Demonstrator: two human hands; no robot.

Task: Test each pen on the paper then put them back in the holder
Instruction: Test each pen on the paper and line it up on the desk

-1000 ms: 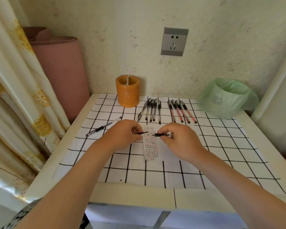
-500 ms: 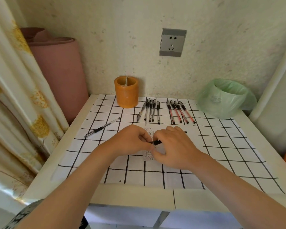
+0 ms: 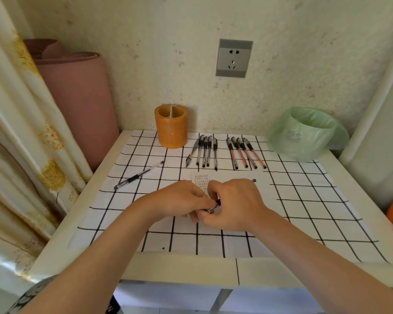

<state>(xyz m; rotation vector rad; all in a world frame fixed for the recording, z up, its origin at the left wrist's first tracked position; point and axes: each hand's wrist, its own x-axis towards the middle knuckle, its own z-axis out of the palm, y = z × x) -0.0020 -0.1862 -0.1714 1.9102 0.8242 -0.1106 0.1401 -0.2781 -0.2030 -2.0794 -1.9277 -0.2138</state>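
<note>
Both hands meet over the middle of the table (image 3: 179, 266), low above the paper (image 3: 201, 179) that lies on the checked cloth (image 3: 304, 200). The right hand (image 3: 235, 205) has its grip curled round the barrel of a pen (image 3: 213, 206), whose far end pokes out past the knuckles toward the right edge. The left hand (image 3: 179, 200) pinches the pen's near end in a fingertip grip. This looks like work on the cap, one hand bracing while the other pulls or pushes, though I cannot tell which. Holding it right over the paper keeps the tip close to where it writes.

Near the back edge, the black pens (image 3: 205, 151) and the red pens (image 3: 245, 154) lie in two tidy rows sorted by colour, probably to keep track of them. The orange holder (image 3: 171, 129) stands just left of them, close for the return. A lone pen (image 3: 138, 175) lies apart toward the left edge. A bag-lined bin (image 3: 306, 132) sits at the back right corner.
</note>
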